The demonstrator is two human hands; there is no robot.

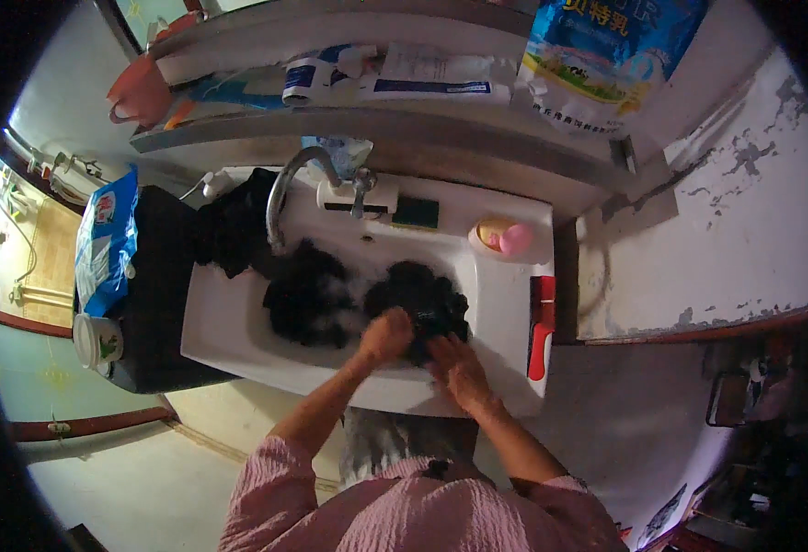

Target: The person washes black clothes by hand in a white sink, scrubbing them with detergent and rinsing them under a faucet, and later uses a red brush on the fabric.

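Observation:
A wet black garment (419, 296) lies bunched in the white washbasin (229, 322), with suds around it. My left hand (387, 336) is closed in a fist on the near left part of this cloth. At its near right edge, my right hand (459, 371) has its fingers bent into the fabric; their tips are partly hidden. Beside this bundle, to the left, a second black cloth (304, 299) sits in the foamy water. The curved metal faucet (280, 198) reaches over the basin's back left side.
More black cloth (235, 221) hangs over the basin's left rim. A red-handled brush (540, 327) lies on the right rim, behind it a soap dish (491, 236) with a pink item. A green sponge (416, 213) rests by the faucet. Above runs a shelf (376, 129) holding tubes and a blue bag (606, 55).

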